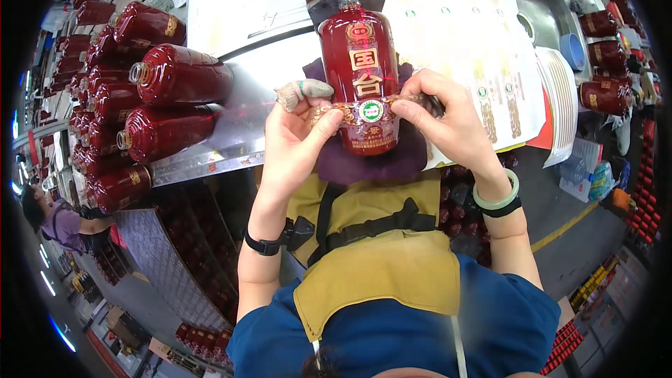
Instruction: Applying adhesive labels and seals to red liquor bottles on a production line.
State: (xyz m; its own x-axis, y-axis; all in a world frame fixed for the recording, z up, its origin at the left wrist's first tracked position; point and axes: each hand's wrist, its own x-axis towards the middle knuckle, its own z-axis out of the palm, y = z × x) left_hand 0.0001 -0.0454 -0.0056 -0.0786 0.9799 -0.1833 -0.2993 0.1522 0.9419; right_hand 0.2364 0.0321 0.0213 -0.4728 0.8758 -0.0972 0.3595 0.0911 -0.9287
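A red glass bottle (339,63) with gold ornaments lies in front of me, its clear neck pointing away under a metal bracket (343,0). A dark purple cloth pad (374,166) is beneath it. Across its lower part runs a gold patterned decal strip (370,110) with a round green and white emblem. My left hand (297,136), with a fabric cot on one finger, pinches the strip's left end against the bottle. On the other side, my right hand (448,115) has thumb and fingers closed at the right end. Part of each end is hidden by my fingers.
Stacked red bottles (185,77) crowd the left side of the bench. Lit decal sheets (483,49) cover the worktop on the right, beside a metal sink (542,10) and a blue cup (572,50). Another person (66,224) is at the far left.
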